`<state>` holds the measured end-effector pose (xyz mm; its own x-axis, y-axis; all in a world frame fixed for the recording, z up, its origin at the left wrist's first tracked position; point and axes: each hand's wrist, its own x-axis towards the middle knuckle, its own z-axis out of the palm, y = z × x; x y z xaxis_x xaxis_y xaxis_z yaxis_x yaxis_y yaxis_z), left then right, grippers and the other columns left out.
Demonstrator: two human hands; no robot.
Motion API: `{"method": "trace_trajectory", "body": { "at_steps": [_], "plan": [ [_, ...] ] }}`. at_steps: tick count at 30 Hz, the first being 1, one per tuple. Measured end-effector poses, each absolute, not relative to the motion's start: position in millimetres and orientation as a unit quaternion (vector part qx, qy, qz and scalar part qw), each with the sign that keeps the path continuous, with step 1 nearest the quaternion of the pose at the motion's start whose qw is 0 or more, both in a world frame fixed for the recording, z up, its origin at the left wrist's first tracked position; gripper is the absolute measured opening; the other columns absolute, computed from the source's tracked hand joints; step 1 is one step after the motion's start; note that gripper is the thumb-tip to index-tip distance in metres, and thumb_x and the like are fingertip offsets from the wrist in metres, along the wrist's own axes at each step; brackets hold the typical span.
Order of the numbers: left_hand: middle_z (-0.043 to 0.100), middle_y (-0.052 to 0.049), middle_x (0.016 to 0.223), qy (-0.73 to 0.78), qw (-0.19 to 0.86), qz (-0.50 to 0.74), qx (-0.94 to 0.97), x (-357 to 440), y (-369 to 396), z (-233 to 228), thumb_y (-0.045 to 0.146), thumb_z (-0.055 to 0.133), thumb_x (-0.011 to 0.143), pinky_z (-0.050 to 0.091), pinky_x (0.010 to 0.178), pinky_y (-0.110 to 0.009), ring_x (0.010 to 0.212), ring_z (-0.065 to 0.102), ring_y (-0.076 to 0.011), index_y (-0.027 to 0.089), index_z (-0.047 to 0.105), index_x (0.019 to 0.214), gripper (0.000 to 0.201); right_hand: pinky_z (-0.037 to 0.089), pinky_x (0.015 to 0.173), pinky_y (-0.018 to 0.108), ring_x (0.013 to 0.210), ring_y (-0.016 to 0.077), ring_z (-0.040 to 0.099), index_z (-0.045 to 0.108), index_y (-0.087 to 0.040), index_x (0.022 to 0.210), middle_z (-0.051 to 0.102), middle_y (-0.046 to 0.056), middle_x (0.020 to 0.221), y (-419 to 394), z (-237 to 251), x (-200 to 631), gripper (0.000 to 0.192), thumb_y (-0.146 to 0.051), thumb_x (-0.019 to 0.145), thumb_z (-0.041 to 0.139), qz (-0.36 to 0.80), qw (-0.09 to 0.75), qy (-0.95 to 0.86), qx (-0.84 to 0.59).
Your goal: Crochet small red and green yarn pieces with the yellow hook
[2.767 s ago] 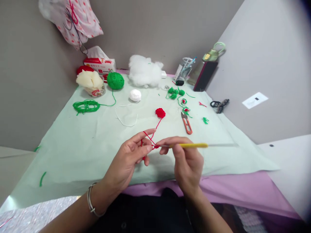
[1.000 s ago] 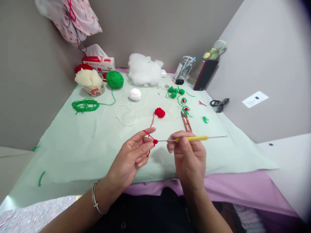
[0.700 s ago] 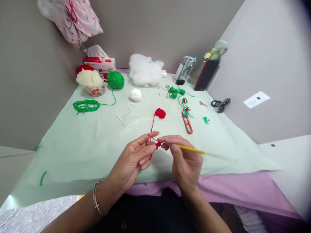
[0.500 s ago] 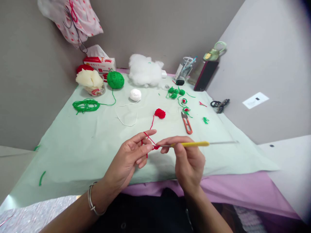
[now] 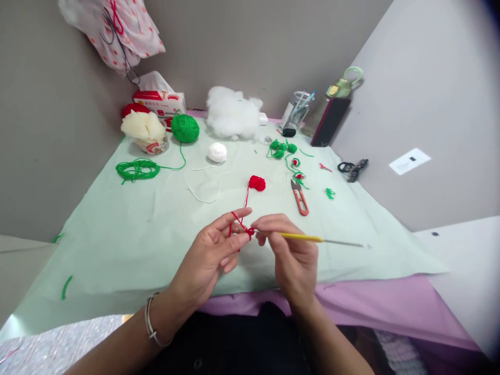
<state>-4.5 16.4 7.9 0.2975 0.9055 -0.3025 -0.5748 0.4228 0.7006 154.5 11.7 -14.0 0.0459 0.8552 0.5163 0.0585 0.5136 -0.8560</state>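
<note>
My left hand pinches a small piece of red crochet between thumb and fingers, with red yarn looped over its raised index finger. That yarn runs up to a little red yarn ball lying on the cloth. In my right hand is a crochet hook with a yellow handle; its tip reaches into the red piece, and its thin metal rear end points right. The fingers of both hands partly hide the stitches.
Orange thread snips lie right of the red ball, near small green and red crocheted pieces. Farther back are a white yarn ball, a green yarn ball, white stuffing, a tissue pack and a bottle.
My right hand has shifted left and the hook's rear end has dipped. The red piece has turned slightly upward at my left fingertips, with the hook tip now in it.
</note>
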Motion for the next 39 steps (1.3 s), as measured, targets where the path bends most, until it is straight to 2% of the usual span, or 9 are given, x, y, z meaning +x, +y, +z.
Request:
{"method": "trace_trajectory", "body": {
  "at_steps": [6,10,15,20,26,29,32,35,39],
  "plan": [
    [0.052,0.006,0.069,0.326,0.800,0.454,0.218,-0.8,15.6,0.2,0.023,0.091,0.080,0.029,0.041,-0.011,0.047,0.026,0.0000,0.017,0.082,0.120,0.041,0.064,0.081,0.038,0.102,0.0241,0.075,0.076,-0.032,0.128,0.079,0.009,0.118,5.4,-31.2,154.1,0.042,-0.007,0.096,0.068,0.045,0.549,-0.739,-0.387],
    [0.036,0.011,0.059,0.312,0.813,0.451,0.197,-8.8,21.4,-3.0,0.018,0.088,0.082,0.024,0.040,-0.010,0.048,0.016,-0.0006,0.013,0.086,0.109,0.028,0.061,0.074,0.034,0.083,0.0184,0.072,0.080,-0.027,0.112,0.078,0.005,0.096,8.4,-22.0,159.3,0.026,-0.012,0.101,0.063,0.205,0.631,-0.634,-0.398],
    [0.057,0.004,0.071,0.310,0.789,0.466,0.252,-6.3,18.2,-1.7,0.018,0.087,0.082,0.032,0.042,-0.011,0.046,0.030,0.0010,0.022,0.087,0.106,0.024,0.055,0.064,0.028,0.071,0.0139,0.065,0.081,-0.027,0.099,0.075,0.002,0.090,13.9,-13.4,157.9,0.018,-0.027,0.104,0.064,0.404,0.662,-0.523,-0.353],
    [0.062,0.002,0.074,0.340,0.744,0.478,0.321,-4.6,17.1,-2.1,0.024,0.086,0.085,0.047,0.052,-0.016,0.056,0.045,-0.0055,0.024,0.086,0.113,0.028,0.058,0.069,0.028,0.077,0.0141,0.069,0.081,-0.028,0.104,0.081,0.002,0.096,13.9,-13.2,152.9,0.019,-0.023,0.104,0.064,0.383,0.626,-0.564,-0.380],
    [0.062,0.003,0.073,0.365,0.734,0.497,0.284,-1.9,19.4,1.2,0.027,0.093,0.078,0.038,0.046,-0.014,0.052,0.038,-0.0032,0.021,0.086,0.112,0.035,0.064,0.079,0.034,0.094,0.0194,0.074,0.079,-0.031,0.119,0.079,0.006,0.108,6.7,-20.4,152.2,0.030,-0.012,0.101,0.065,0.183,0.574,-0.694,-0.395],
    [0.049,0.006,0.065,0.338,0.781,0.472,0.231,-1.2,19.9,-1.2,0.028,0.091,0.081,0.032,0.044,-0.012,0.050,0.028,-0.0023,0.017,0.085,0.114,0.035,0.065,0.082,0.037,0.103,0.0227,0.074,0.076,-0.031,0.130,0.077,0.009,0.118,4.7,-26.2,153.5,0.041,-0.008,0.098,0.067,0.061,0.547,-0.741,-0.384],
    [0.041,0.009,0.063,0.318,0.811,0.450,0.196,-4.8,21.9,-3.4,0.023,0.090,0.081,0.026,0.041,-0.011,0.050,0.021,-0.0013,0.013,0.085,0.112,0.033,0.063,0.073,0.034,0.086,0.0192,0.074,0.079,-0.027,0.117,0.077,0.006,0.100,8.2,-22.5,157.7,0.028,-0.011,0.101,0.063,0.161,0.606,-0.671,-0.396],
    [0.050,0.007,0.067,0.342,0.782,0.474,0.218,-5.2,21.9,-2.5,0.020,0.090,0.080,0.026,0.041,-0.011,0.048,0.025,0.0002,0.015,0.084,0.113,0.033,0.057,0.059,0.029,0.064,0.0139,0.066,0.079,-0.025,0.104,0.073,0.003,0.086,12.9,-15.6,160.2,0.021,-0.020,0.106,0.058,0.315,0.651,-0.562,-0.402],
    [0.063,0.005,0.075,0.367,0.721,0.526,0.262,2.7,17.6,-1.1,0.019,0.094,0.076,0.033,0.041,-0.013,0.049,0.037,-0.0020,0.024,0.080,0.125,0.051,0.061,0.071,0.034,0.083,0.0188,0.073,0.080,-0.028,0.107,0.077,0.005,0.096,11.2,-16.7,153.5,0.021,-0.016,0.102,0.064,0.252,0.601,-0.641,-0.406]
  ]
}}
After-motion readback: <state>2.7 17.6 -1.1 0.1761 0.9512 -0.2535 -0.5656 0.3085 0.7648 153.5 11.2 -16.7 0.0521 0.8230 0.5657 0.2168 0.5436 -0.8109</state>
